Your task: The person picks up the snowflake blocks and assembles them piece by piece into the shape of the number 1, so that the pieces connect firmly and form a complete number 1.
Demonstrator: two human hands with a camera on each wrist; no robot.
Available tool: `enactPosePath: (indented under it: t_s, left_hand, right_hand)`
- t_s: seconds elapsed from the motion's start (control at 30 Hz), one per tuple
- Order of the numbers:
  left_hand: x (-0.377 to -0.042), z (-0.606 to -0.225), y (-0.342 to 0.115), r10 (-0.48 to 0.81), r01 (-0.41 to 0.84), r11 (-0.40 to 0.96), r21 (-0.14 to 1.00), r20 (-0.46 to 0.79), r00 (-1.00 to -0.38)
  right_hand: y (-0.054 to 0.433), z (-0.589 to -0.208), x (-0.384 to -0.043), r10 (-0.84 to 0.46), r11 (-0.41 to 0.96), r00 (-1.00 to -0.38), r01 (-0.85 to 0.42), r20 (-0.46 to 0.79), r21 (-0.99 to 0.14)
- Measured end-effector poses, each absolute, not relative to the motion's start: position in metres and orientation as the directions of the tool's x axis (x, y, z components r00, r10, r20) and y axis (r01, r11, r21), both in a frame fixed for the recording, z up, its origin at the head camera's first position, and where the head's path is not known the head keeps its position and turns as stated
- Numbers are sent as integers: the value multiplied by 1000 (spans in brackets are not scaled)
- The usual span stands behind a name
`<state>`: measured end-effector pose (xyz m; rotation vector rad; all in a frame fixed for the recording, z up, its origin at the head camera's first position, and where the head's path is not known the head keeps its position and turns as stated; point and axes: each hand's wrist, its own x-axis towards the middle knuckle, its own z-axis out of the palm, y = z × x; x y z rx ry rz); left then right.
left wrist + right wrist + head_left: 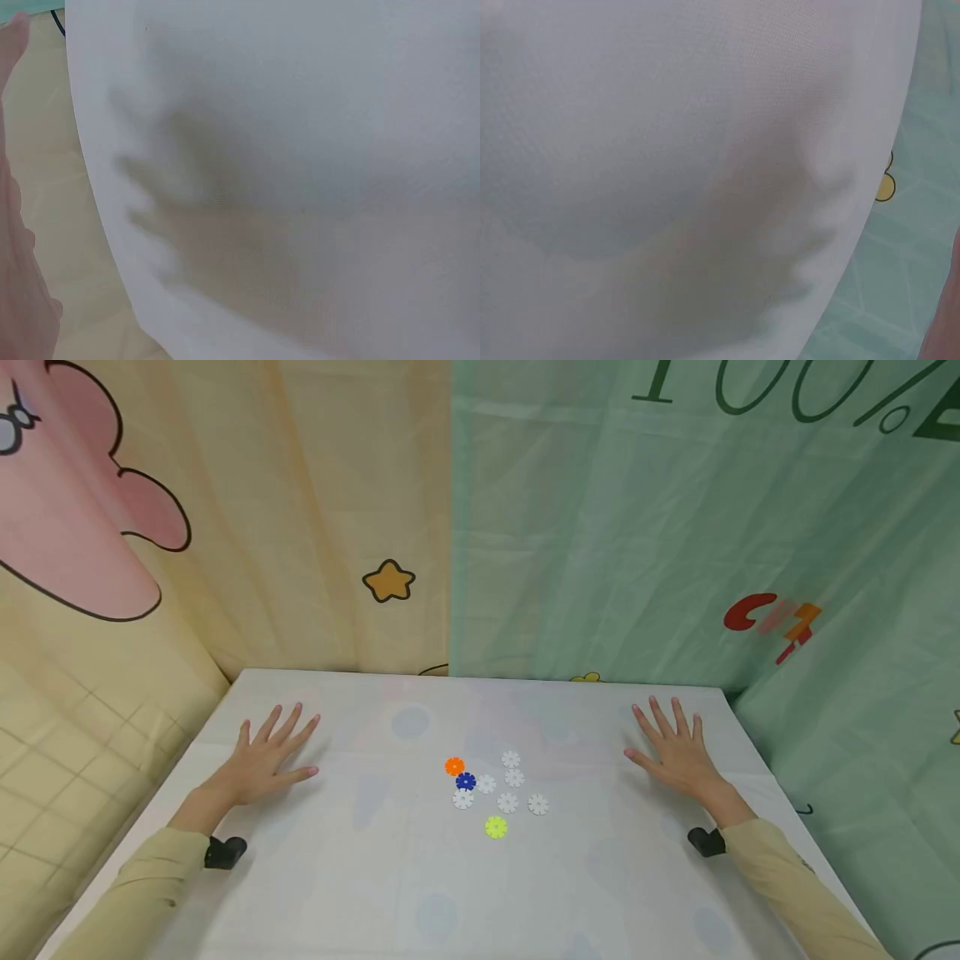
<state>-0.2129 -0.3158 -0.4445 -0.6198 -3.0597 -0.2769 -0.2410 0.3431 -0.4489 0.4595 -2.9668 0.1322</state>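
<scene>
In the head view, my left hand [262, 764] is held over the left side of the table, its fingers spread and straight, holding nothing. Over the right side, my right hand [678, 757] has the same spread fingers and holds nothing. Between them, nearer the middle, lies a loose group of small notched discs: an orange disc [454, 766], a dark blue disc [466, 782], a yellow-green disc [496, 827] and several white discs [507, 802]. Neither hand touches a disc. Each wrist view shows only an edge of its hand [22, 277] and a hand shadow on the cloth.
A white cloth with faint coloured spots covers the table [322, 877]. Behind it hang a yellow curtain [300, 527] and a green curtain [562, 543]. A black wrist strap mount [225, 852] sits at my left wrist, another mount [707, 842] at my right.
</scene>
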Motion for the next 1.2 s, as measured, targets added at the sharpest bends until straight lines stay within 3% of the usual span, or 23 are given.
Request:
enactPosePath:
  t_s: [0.23,0.5,0.73,1.2]
  left_hand:
    - [-211,-450,-309,405,411,894,180,68,-912]
    - [-205,-456,-297,423,434,893,117,112,-899]
    - [-199,-460,-281,433,462,868,183,176,-884]
    - [-200,-454,-238,473,535,826,177,297,-829]
  right_hand:
    - [344,-456,-239,-312,942,-936,-327,162,-75]
    - [336,-465,-235,-332,935,-922,-350,196,-62]
    - [321,-464,-226,-370,917,-899,-394,233,-61]
    - [276,-460,-217,-429,869,-838,-484,336,-97]
